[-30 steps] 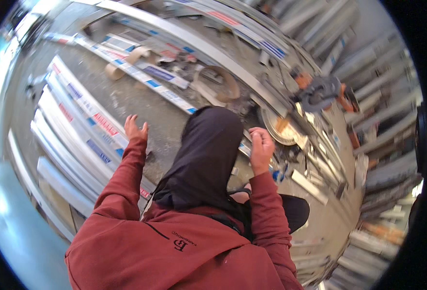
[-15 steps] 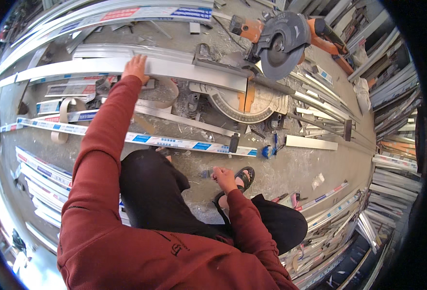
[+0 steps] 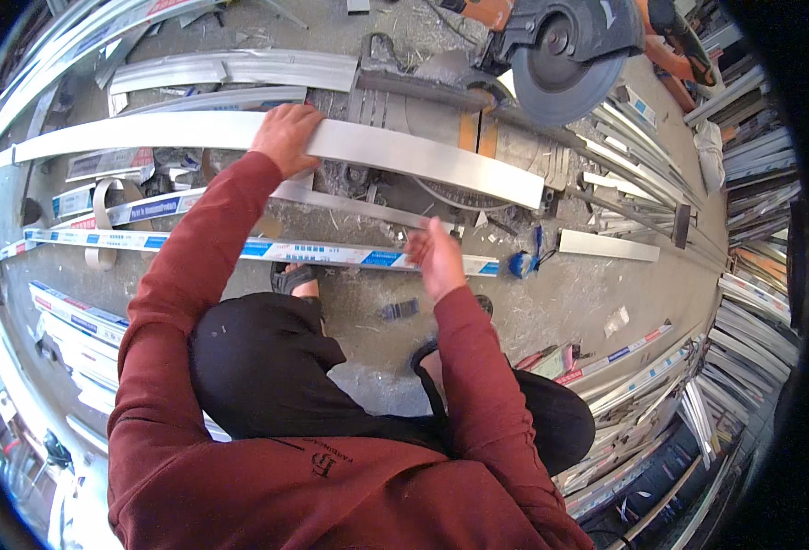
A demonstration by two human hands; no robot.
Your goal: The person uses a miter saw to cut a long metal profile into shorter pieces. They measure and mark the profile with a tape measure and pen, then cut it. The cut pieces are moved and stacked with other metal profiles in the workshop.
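My left hand (image 3: 287, 137) is wrapped over a long white profile strip (image 3: 404, 163), which lies slantwise across the front of the mitre saw. The strip's right end reaches past the saw's slotted base (image 3: 469, 133). My right hand (image 3: 437, 260) is in the air over a label-covered strip (image 3: 345, 255), slightly blurred, its fingers loosely apart and nothing visible in them. Raised above the base, to the right, is the saw's round blade (image 3: 565, 78) with its dark guard and orange body.
Silvery profiles (image 3: 240, 71) lie behind the white strip. A short white offcut (image 3: 609, 246) and a blue object (image 3: 521, 265) are on the littered floor to the right. Stacked strips (image 3: 743, 357) line the right side; more wrapped lengths (image 3: 79, 316) lie at the left.
The white strip has come toward me, away from the saw's fence, with my left hand on it. My right hand has risen forward from near my foot. The view has shifted a little.
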